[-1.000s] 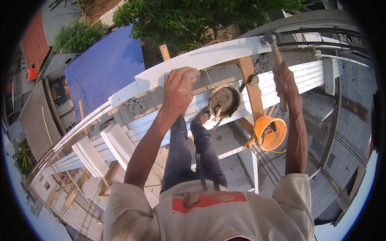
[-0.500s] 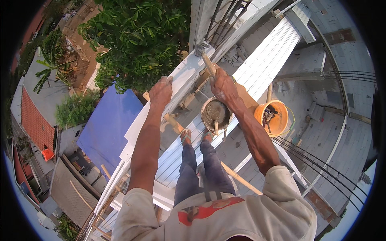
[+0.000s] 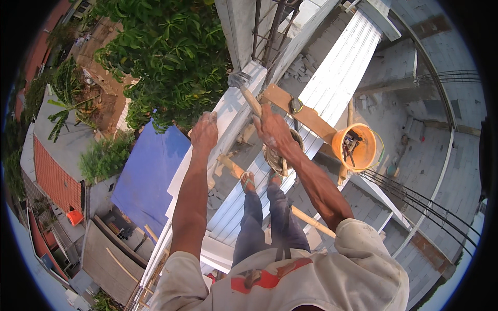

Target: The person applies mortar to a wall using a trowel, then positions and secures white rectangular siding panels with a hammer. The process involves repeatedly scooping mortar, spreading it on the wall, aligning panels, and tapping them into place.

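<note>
My right hand is closed round the wooden handle of a hammer. The hammer's grey, mortar-smeared head lies over the top of the white block wall, near a concrete column. At the wall's outer edge, my left hand is closed with its fingers curled over the white block; the fingertips are partly hidden. Below my right forearm is a mortar bucket, with a wooden handle sticking out, largely covered by the arm.
An orange bucket with tools stands to the right, beside a brown board carrying a tape measure. My feet are on white planks. Beyond the wall lie a drop, a blue sheet and a tree. Rebar projects at right.
The hammer and my right hand have shifted left along the wall top. My left hand has moved slightly down and left, still at the block edge. The whole view has turned a little.
</note>
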Demonstrator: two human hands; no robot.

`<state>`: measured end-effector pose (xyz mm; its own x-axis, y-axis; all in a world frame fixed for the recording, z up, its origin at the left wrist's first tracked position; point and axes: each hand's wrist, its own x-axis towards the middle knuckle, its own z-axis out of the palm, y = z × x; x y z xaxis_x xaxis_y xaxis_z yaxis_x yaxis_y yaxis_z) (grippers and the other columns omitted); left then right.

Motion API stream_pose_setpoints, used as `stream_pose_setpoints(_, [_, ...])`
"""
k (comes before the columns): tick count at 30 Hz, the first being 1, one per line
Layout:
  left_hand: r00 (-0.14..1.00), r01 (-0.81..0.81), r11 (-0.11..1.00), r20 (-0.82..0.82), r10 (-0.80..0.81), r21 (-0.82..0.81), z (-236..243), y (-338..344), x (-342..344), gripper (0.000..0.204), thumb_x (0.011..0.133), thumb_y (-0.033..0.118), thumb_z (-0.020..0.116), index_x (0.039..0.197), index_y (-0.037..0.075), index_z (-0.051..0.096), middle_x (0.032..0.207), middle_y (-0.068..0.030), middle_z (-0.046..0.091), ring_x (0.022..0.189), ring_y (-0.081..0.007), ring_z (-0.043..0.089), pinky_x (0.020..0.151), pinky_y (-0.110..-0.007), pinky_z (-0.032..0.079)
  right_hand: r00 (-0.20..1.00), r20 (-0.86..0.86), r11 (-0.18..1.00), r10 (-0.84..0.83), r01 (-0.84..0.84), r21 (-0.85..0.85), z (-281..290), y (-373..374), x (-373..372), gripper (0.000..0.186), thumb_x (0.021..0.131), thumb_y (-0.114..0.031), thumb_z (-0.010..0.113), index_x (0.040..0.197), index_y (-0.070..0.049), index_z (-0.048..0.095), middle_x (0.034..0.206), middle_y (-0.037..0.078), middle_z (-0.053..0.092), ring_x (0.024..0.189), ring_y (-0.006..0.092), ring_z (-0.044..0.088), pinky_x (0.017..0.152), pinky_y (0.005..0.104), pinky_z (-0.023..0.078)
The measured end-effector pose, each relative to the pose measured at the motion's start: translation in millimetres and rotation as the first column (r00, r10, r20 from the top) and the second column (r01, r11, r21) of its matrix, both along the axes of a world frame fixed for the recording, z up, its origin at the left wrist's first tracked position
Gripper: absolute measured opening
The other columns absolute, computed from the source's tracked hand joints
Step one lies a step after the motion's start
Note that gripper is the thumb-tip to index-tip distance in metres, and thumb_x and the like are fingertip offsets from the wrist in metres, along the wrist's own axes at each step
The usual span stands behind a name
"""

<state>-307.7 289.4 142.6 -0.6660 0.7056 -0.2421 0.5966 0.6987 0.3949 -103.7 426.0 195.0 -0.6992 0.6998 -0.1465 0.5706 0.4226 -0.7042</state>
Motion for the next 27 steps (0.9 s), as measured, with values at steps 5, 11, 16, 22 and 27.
stream_pose_setpoints(5, [0.999,-0.019,0.999,0.031,0.020,-0.046,8.4,5.9,5.0,0.044,0.112,0.042,0.038,0.120,0.006,0.063,0.120,-0.0227,0.070,0.109,-0.0449,0.067,0.092,-0.055,0.053,0.998,-0.047,0.999,-0.052,0.052,-0.001,-6.3,-10.5,9.7,0.031,0.100,-0.024,0.060,0.112,0.001,0.044,0.077,0.031,0.066,0.074,0.0519,0.068,0.065,0.0589,0.054])
stream_pose_setpoints(11, [1.000,-0.019,1.000,0.010,0.019,-0.009,-3.7,-4.7,-0.3,0.045,0.112,0.044,0.038,0.121,0.007,0.063,0.120,-0.0225,0.070,0.110,-0.0441,0.067,0.092,-0.054,0.053,0.999,0.001,0.998,-0.045,0.045,-0.047,-2.4,-5.1,4.1,0.032,0.100,-0.023,0.061,0.113,0.001,0.045,0.074,0.031,0.066,0.072,0.0518,0.068,0.064,0.0578,0.055])
stream_pose_setpoints(16, [0.998,-0.015,0.999,0.056,0.017,-0.040,8.1,6.1,1.6,0.049,0.112,0.044,0.034,0.126,0.006,0.062,0.122,-0.0265,0.069,0.113,-0.0476,0.064,0.096,-0.055,0.049,0.986,-0.136,0.995,-0.097,0.098,0.005,-4.2,-16.7,9.1,0.032,0.101,-0.024,0.060,0.113,0.002,0.045,0.074,0.032,0.066,0.072,0.0531,0.068,0.064,0.0588,0.055])
stream_pose_setpoints(22, [0.997,-0.008,1.000,0.072,0.009,-0.007,10.3,1.4,-1.7,0.049,0.112,0.043,0.034,0.125,0.006,0.063,0.123,-0.0262,0.069,0.114,-0.0481,0.064,0.096,-0.054,0.049,0.999,-0.015,0.999,-0.029,0.029,-0.021,9.2,-0.1,1.1,0.031,0.100,-0.023,0.061,0.110,0.002,0.045,0.073,0.032,0.065,0.069,0.0524,0.067,0.061,0.0591,0.054])
stream_pose_setpoints(27, [0.997,-0.022,0.999,0.069,0.023,-0.023,11.6,9.2,1.4,0.048,0.112,0.042,0.035,0.126,0.005,0.062,0.124,-0.0268,0.068,0.115,-0.0479,0.063,0.097,-0.054,0.049,0.999,-0.006,0.999,-0.053,0.053,-0.011,-10.5,-1.3,5.4,0.031,0.100,-0.023,0.061,0.110,0.002,0.045,0.074,0.032,0.066,0.069,0.0526,0.068,0.063,0.0596,0.054])
